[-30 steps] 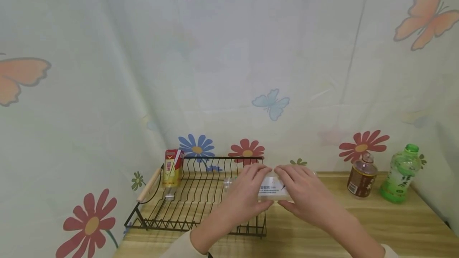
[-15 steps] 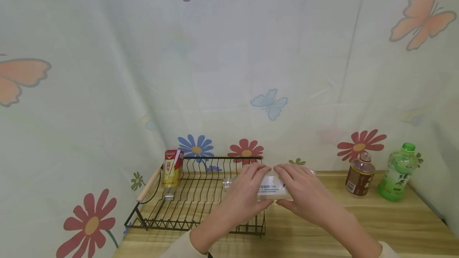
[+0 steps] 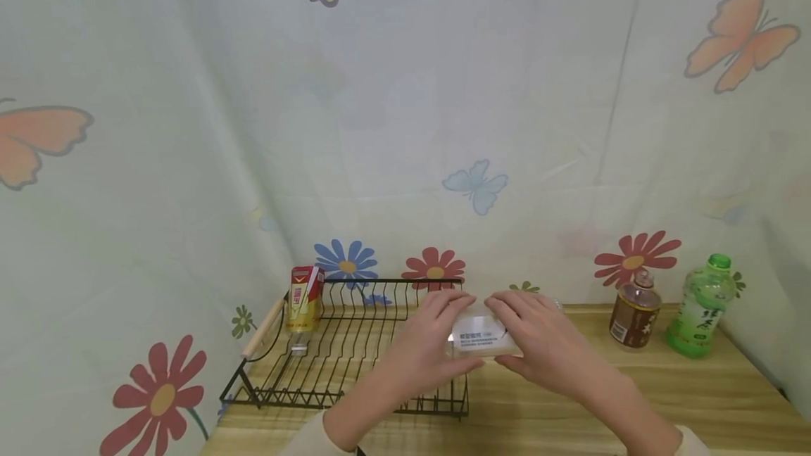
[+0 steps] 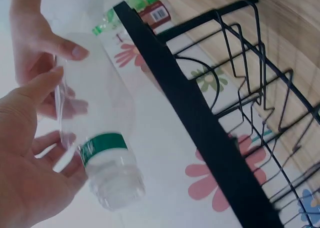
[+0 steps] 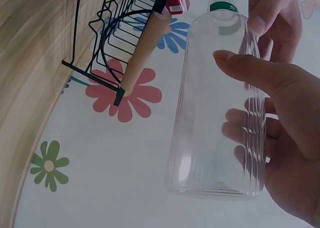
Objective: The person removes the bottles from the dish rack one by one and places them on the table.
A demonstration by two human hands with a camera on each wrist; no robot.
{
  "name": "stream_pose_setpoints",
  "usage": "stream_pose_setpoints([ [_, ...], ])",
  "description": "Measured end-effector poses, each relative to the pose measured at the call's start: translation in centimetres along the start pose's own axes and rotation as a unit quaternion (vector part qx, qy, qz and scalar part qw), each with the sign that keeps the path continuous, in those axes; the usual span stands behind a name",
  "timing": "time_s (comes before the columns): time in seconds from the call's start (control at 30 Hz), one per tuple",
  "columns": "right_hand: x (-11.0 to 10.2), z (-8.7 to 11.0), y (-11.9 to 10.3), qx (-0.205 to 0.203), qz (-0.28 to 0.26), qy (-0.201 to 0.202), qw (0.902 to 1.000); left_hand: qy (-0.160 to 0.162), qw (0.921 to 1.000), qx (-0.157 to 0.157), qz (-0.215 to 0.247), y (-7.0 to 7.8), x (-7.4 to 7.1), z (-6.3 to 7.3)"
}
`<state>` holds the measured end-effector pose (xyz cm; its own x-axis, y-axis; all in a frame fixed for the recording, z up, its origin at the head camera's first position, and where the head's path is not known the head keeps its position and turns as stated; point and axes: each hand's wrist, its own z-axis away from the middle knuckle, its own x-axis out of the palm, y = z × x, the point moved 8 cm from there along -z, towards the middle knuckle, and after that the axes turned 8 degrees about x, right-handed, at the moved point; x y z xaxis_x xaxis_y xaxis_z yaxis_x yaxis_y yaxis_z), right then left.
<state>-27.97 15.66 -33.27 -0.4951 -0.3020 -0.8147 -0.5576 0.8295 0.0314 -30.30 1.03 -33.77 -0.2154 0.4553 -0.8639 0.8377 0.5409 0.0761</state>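
Note:
Both hands hold a clear plastic bottle (image 3: 478, 333) with a pale label and a green band near its neck, lying sideways over the right end of a black wire rack (image 3: 355, 350). My left hand (image 3: 427, 340) grips the neck half; in the left wrist view its thumb and fingers lie on either side of the bottle (image 4: 100, 97). Around the body half curls my right hand (image 3: 538, 336), its thumb (image 5: 245, 70) across the bottle (image 5: 210, 112) in the right wrist view. The neck is hidden by the left hand in the head view.
A red and yellow drink carton (image 3: 305, 299) stands at the rack's left end, near a wooden handle (image 3: 264, 327). On the wooden table (image 3: 557, 414) at right are a brown-labelled bottle (image 3: 636, 315) and a green bottle (image 3: 703, 308). A patterned curtain (image 3: 380, 125) hangs behind.
My left wrist has shifted slightly left, and the bottle's neck, which showed left of that hand, is now hidden. More of the label shows between the hands. The right hand stays almost in place.

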Motion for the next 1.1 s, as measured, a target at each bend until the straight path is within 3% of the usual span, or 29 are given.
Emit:
stream_pose_setpoints([
  [0.17,-0.6,0.0,0.3,-0.011,0.010,0.017,0.9997,0.026,0.9993,0.019,0.020,-0.8,-1.1,0.8],
  [0.43,-1.9,-0.6,0.5,-0.031,0.025,0.057,0.9976,0.037,0.9991,-0.020,0.012,-3.6,-3.4,2.1],
  [0.6,-2.2,-0.5,1.3,-0.015,0.014,0.053,0.9984,0.053,0.9977,-0.040,0.016,-5.0,-4.7,2.9],
  [0.83,-3.1,-0.7,2.5,0.003,-0.001,0.071,0.9975,0.083,0.9902,-0.103,0.045,-8.3,-6.1,4.1],
  [0.97,-3.6,-0.8,3.4,0.019,-0.016,0.082,0.9964,0.094,0.9890,-0.109,0.035,-9.5,-6.9,4.6],
  [1.1,-3.7,-0.9,4.7,0.053,-0.051,0.064,0.9953,0.118,0.9857,-0.117,0.027,-10.7,-7.9,5.2],
])
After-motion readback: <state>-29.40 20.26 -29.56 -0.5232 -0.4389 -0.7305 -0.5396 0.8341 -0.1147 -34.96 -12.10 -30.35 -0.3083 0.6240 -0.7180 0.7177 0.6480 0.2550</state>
